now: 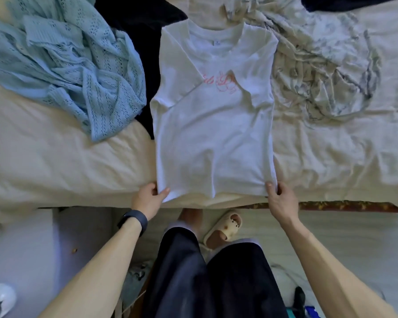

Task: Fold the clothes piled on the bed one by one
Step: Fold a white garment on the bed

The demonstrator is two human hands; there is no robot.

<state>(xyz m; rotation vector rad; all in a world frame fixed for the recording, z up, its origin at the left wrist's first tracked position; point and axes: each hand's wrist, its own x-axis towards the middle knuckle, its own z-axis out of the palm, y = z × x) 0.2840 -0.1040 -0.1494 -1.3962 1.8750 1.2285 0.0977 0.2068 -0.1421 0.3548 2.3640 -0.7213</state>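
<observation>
Left hand pinches the near-left hem corner of the white t-shirt, thumb on top, fingers curled underneath. Right hand does the same at the near-right hem corner, thumb and fingertips closed on the fabric edge. Dark wristband on the left wrist.

The shirt lies flat on the bed, hem at the near edge, collar at the far end. Both sides are folded in over the front, so it reads as a narrow rectangle. The sleeves lie across the chest and partly cover a pink print. Small label visible inside the neck.

Left of the shirt: a dark garment, touching it and partly under its edge. Further left is a light blue knit piece, crumpled and overlapping the dark one. Right of the shirt: a cream patterned fabric, bunched up and touching the shirt's shoulder.

The person stands against the bed in dark shorts. Cream slipper on the floor just below the bed edge.
</observation>
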